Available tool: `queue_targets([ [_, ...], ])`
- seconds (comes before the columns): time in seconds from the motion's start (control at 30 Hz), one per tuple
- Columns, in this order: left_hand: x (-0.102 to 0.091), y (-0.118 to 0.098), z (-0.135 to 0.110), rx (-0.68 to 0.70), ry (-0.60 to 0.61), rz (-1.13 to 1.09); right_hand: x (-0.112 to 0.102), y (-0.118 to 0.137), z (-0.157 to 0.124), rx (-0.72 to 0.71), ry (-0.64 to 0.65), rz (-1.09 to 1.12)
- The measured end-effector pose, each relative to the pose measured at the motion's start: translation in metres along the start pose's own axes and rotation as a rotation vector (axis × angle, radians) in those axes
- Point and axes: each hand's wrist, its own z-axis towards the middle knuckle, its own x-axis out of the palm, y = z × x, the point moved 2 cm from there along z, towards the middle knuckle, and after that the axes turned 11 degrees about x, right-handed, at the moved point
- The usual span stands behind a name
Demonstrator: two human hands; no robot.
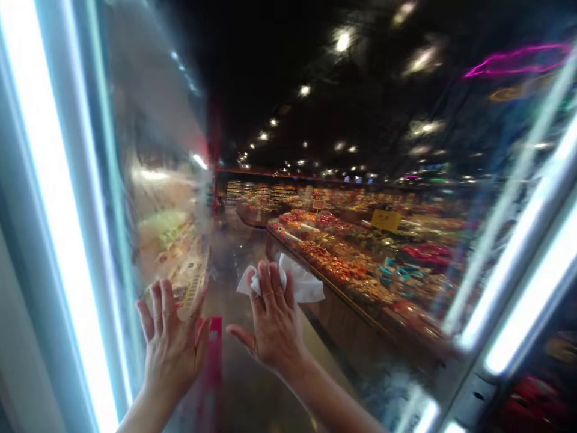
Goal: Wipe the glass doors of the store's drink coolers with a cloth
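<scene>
A clear glass door [252, 385] stands in front of me, with an aisle and counters showing through it or mirrored in it. My right hand [277, 322] lies flat over a white paper tissue [304, 285] and presses it to the pane; the tissue sticks out on both sides of the fingers. To the left, my left hand [174, 343] is spread against the glass near its left side, with nothing in it. Beside that hand a red and pink strip [215, 355] shows on or behind the pane.
Bright light tubes run down the left [49, 156] and the right [532, 294], along metal frame parts [469, 379]. Past the glass, a long counter of packed goods [342, 252] with a yellow sign [386, 221] stretches back under ceiling lamps. Blurred shelf goods [169, 231] appear at left.
</scene>
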Motion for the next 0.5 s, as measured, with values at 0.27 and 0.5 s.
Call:
queue_targets([
  [0.27, 0.014, -0.044, 0.044, 0.105, -0.009, -0.073, -0.015, -0.061, 0.006, 0.100, -0.036, -0.071],
  [0.5, 0.034, -0.088, 0.081, 0.190, -0.039, -0.076, -0.025, -0.109, -0.015, 0.057, -0.020, -0.092],
])
